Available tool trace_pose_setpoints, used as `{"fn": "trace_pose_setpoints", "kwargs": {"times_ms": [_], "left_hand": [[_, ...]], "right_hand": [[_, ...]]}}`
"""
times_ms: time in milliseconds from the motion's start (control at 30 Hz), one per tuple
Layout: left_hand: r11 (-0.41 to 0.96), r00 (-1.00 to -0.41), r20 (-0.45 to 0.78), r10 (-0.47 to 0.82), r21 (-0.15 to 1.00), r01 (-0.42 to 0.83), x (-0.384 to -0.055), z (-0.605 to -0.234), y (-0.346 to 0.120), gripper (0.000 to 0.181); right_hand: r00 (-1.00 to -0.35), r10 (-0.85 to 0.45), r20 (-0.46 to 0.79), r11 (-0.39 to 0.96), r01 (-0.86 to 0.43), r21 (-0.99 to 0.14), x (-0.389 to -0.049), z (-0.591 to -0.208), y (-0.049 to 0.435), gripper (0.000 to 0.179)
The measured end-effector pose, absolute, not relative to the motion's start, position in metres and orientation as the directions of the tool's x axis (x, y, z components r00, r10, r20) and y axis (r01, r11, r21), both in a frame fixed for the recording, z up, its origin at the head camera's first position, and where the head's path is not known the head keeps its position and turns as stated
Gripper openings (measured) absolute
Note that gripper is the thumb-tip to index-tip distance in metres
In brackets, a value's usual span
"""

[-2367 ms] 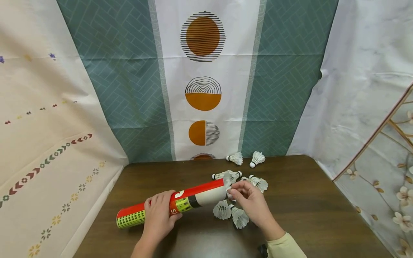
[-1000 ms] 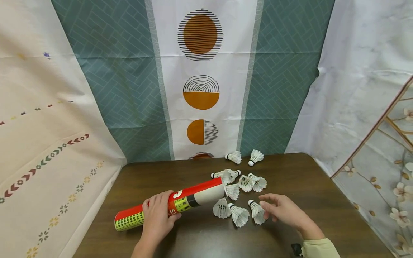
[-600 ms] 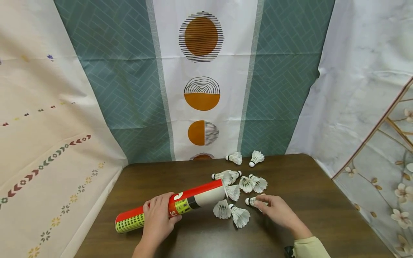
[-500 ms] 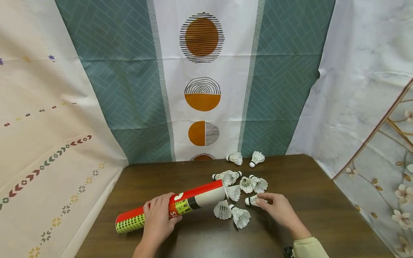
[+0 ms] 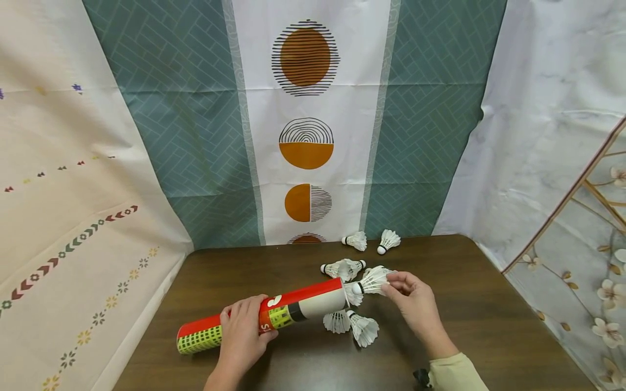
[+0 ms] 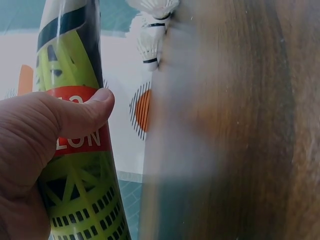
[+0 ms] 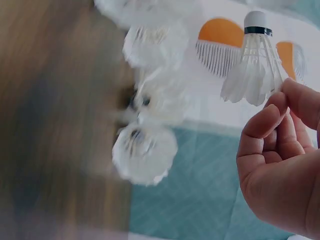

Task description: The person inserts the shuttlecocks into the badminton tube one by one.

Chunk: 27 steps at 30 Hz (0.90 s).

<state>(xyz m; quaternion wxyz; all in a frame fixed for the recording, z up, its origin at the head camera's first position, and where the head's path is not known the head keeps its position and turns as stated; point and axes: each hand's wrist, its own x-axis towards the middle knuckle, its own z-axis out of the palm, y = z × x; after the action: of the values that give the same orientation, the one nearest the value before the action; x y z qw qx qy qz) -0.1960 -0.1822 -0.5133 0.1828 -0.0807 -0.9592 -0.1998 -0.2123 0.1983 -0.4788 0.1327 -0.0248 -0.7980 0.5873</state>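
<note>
Pinching a feathery, cone-shaped shuttlecock [image 5: 373,281]

Right hand [image 7: 282,170] pinching a white feathered shuttlecock [image 7: 255,67]

The fingertips [image 7: 296,95] are gripping the skirt's rim, the dark-banded white cork [image 7: 256,20] pointing away from the hand. Blurred white shuttlecocks [image 7: 150,160] are lying on a brown wooden desk [image 7: 60,125], visually overlapping its edge. Beyond, white cloth [image 7: 202,102] with orange shapes [image 7: 220,30] is hanging beside teal cloth [image 7: 200,185].
</note>
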Motion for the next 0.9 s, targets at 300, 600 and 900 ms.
{"fn": "trace_pose_setpoints", "kwargs": {"times_ms": [300, 600, 900], "left_hand": [[0.913, -0.927, 0.367, 0.08, 0.345, 0.216, -0.195, -0.514, -0.18, 0.089], [0.913, -0.927, 0.37, 0.055, 0.358, 0.197, -0.196, -0.515, -0.181, 0.089], [0.913, -0.929, 0.367, 0.051, 0.36, 0.192, -0.196, -0.515, -0.18, 0.091]], "right_hand": [[-0.978, 0.09, 0.189, 0.271, -0.158, -0.949, -0.213, -0.475, 0.16, 0.032], [-0.989, -0.006, 0.15, 0.201, -0.148, -0.968, -0.21, -0.478, 0.146, 0.033], [-0.987, -0.083, 0.137, 0.11, -0.146, -0.983, -0.206, -0.481, 0.135, 0.042]]}}
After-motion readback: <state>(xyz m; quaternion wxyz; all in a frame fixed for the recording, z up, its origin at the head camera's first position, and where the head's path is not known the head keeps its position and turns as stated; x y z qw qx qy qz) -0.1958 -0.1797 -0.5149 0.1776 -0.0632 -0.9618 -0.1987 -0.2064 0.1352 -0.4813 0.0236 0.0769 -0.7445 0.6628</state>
